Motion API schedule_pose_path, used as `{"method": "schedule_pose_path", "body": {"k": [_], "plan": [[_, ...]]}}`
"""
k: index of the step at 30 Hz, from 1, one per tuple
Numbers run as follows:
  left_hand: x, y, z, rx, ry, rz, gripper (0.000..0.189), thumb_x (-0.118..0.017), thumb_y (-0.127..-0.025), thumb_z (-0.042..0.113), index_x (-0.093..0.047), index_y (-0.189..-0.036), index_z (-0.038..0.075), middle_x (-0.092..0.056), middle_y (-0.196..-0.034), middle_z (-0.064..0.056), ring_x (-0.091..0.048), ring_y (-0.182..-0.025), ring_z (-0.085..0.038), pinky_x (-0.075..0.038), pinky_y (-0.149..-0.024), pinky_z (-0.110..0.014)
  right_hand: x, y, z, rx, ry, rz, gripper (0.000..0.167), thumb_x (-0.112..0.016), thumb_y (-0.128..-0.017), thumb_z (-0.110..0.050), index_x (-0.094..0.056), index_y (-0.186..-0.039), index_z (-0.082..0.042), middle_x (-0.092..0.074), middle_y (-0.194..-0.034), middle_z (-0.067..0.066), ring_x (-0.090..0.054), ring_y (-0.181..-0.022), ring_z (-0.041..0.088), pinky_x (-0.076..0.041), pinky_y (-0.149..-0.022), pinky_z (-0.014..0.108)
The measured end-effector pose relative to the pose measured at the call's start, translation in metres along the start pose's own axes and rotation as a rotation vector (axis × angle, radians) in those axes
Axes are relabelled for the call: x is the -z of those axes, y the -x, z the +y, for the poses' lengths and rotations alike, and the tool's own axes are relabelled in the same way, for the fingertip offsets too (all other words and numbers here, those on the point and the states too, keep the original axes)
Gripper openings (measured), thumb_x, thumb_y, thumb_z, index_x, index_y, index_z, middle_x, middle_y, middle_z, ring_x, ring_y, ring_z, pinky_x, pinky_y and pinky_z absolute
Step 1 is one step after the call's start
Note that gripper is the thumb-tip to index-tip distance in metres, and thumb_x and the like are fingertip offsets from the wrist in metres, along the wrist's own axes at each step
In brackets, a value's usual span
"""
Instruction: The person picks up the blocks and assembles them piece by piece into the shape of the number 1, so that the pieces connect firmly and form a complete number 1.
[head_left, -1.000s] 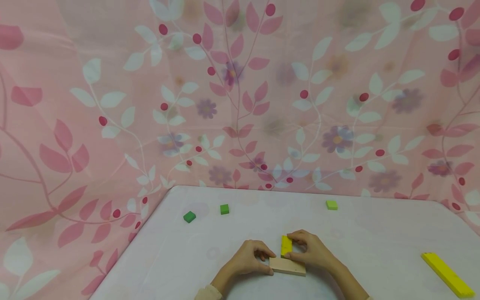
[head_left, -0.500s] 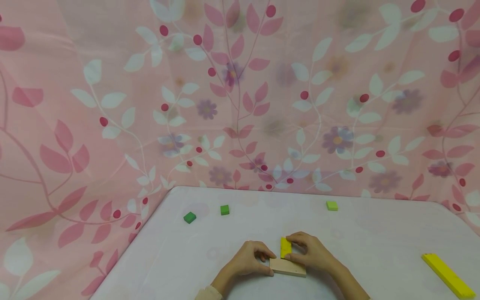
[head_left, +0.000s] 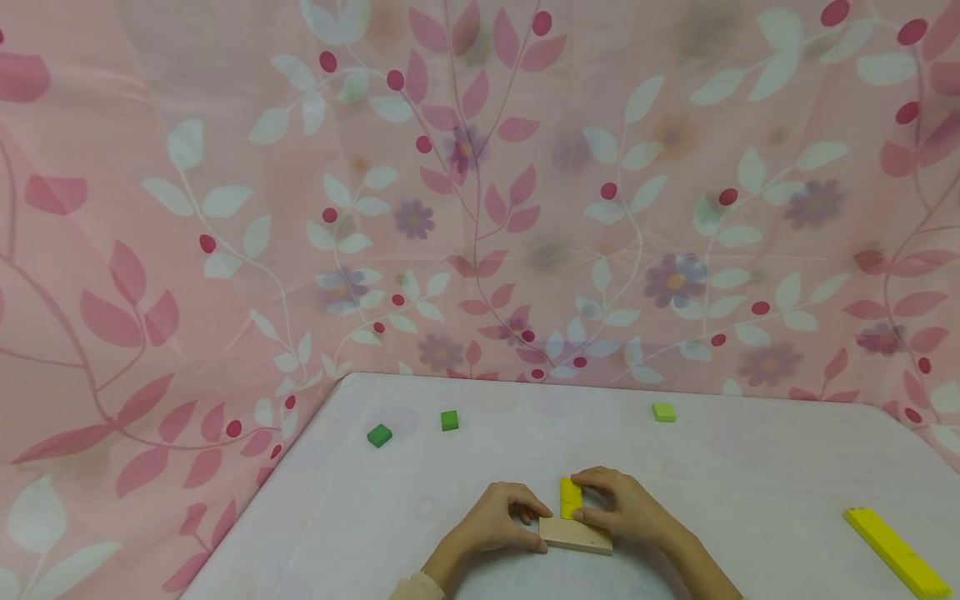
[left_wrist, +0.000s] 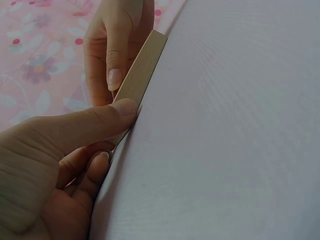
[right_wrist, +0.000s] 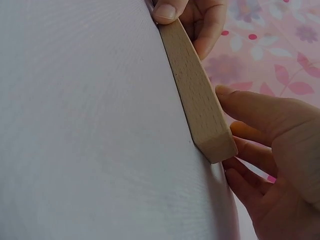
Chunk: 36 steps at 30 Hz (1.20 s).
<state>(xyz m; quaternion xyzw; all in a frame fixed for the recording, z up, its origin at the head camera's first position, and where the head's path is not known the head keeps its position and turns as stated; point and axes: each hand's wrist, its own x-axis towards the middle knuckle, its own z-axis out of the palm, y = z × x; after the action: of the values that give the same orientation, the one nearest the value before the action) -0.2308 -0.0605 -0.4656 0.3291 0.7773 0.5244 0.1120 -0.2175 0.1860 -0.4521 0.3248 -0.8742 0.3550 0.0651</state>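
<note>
A plain wooden block lies lengthwise on the white-covered table near its front. My left hand pinches its left end, the thumb on the near face, as the left wrist view shows on the wood block. Just behind the block, a short yellow block points away from me. My right hand holds this yellow piece by its right side between thumb and fingers. The right wrist view shows the wood block's right end beside that hand, while the yellow block is hidden there.
Two green blocks sit toward the back left of the white table. A light green block is at the back, right of centre. One long yellow block lies at the right. Floral cloth hangs behind.
The yellow block and my right hand have shifted slightly toward me and a little left, closer against the wooden block. My left hand and the wooden block have hardly moved.
</note>
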Motion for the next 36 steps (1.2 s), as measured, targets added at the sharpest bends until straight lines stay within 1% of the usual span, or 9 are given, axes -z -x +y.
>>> {"method": "schedule_pose_path", "body": {"k": [4, 11, 18, 19, 23, 27, 30, 33, 36], "plan": [[0.000, 0.000, 0.000, -0.006, -0.001, -0.001, 0.030, -0.084, -0.066, 0.006, -0.074, -0.094, 0.003, -0.068, -0.086, 0.005, -0.056, -0.071, 0.001, -0.050, -0.068, -0.018, 0.001, 0.001, -0.001, -0.025, -0.008, -0.022, 0.046, -0.068, -0.086, -0.033, -0.063, -0.116, 0.000, -0.064, -0.115, 0.009, -0.059, -0.106, 0.026, -0.046, -0.093, 0.037], [0.000, 0.000, 0.001, -0.003, 0.001, 0.002, 0.030, -0.084, -0.066, 0.006, -0.074, -0.094, 0.003, -0.066, -0.085, 0.010, -0.056, -0.071, 0.001, -0.050, -0.068, -0.018, 0.001, 0.001, -0.001, -0.035, -0.009, -0.038, 0.045, -0.067, -0.086, -0.032, -0.062, -0.118, 0.000, -0.064, -0.116, 0.009, -0.058, -0.108, 0.027, -0.046, -0.094, 0.039], [0.003, 0.010, 0.040, 0.021, 0.028, 0.012, 0.028, -0.080, -0.067, -0.002, -0.071, -0.093, -0.005, -0.068, -0.089, -0.014, -0.057, -0.071, -0.005, -0.050, -0.069, -0.020, 0.002, 0.002, 0.000, -0.047, -0.030, -0.050, 0.045, -0.067, -0.086, -0.031, -0.061, -0.118, 0.000, -0.063, -0.117, 0.008, -0.057, -0.108, 0.024, -0.045, -0.095, 0.035], [0.004, 0.011, 0.041, 0.022, 0.028, 0.012, 0.028, -0.080, -0.067, -0.002, -0.071, -0.093, -0.005, -0.068, -0.089, -0.014, -0.057, -0.071, -0.004, -0.050, -0.069, -0.020, 0.002, 0.002, 0.000, -0.048, -0.031, -0.050, 0.045, -0.067, -0.086, -0.031, -0.061, -0.118, 0.000, -0.063, -0.117, 0.008, -0.057, -0.108, 0.024, -0.045, -0.095, 0.035], [0.003, 0.009, 0.036, 0.018, 0.022, 0.015, 0.028, -0.080, -0.067, -0.003, -0.071, -0.093, -0.005, -0.068, -0.089, -0.015, -0.057, -0.071, -0.005, -0.051, -0.069, -0.021, 0.002, 0.002, -0.001, -0.052, -0.030, -0.043, 0.045, -0.067, -0.086, -0.031, -0.061, -0.118, -0.001, -0.063, -0.117, 0.008, -0.057, -0.109, 0.025, -0.045, -0.095, 0.034], [-0.001, 0.005, 0.019, 0.019, 0.003, 0.021, 0.029, -0.081, -0.066, -0.004, -0.072, -0.093, -0.003, -0.069, -0.090, -0.013, -0.057, -0.071, -0.004, -0.051, -0.068, -0.021, 0.004, 0.002, 0.000, -0.043, -0.049, -0.033, 0.044, -0.069, -0.085, -0.029, -0.061, -0.118, 0.000, -0.063, -0.117, 0.011, -0.058, -0.108, 0.027, -0.046, -0.094, 0.033], [-0.002, 0.002, 0.008, 0.022, -0.007, 0.023, 0.030, -0.081, -0.066, -0.003, -0.073, -0.094, -0.001, -0.070, -0.090, -0.009, -0.057, -0.071, -0.003, -0.051, -0.068, -0.020, 0.005, 0.002, 0.001, -0.031, -0.082, -0.027, 0.044, -0.070, -0.085, -0.025, -0.060, -0.117, 0.003, -0.063, -0.116, 0.015, -0.059, -0.107, 0.030, -0.048, -0.091, 0.035], [-0.002, 0.001, 0.003, 0.022, 0.002, 0.021, 0.030, -0.082, -0.065, -0.002, -0.073, -0.094, 0.001, -0.070, -0.089, -0.007, -0.057, -0.071, -0.003, -0.051, -0.068, -0.020, 0.006, 0.001, 0.002, -0.041, -0.114, -0.029, 0.044, -0.070, -0.084, -0.022, -0.060, -0.117, 0.004, -0.063, -0.115, 0.017, -0.060, -0.105, 0.032, -0.049, -0.089, 0.040], [-0.002, 0.001, 0.002, 0.023, 0.013, 0.021, 0.030, -0.082, -0.065, -0.001, -0.073, -0.094, 0.002, -0.070, -0.089, -0.007, -0.056, -0.071, -0.003, -0.050, -0.068, -0.020, 0.007, 0.001, 0.003, -0.062, -0.140, -0.027, 0.044, -0.070, -0.084, -0.020, -0.059, -0.117, 0.006, -0.063, -0.115, 0.018, -0.060, -0.104, 0.034, -0.049, -0.087, 0.044]]}}
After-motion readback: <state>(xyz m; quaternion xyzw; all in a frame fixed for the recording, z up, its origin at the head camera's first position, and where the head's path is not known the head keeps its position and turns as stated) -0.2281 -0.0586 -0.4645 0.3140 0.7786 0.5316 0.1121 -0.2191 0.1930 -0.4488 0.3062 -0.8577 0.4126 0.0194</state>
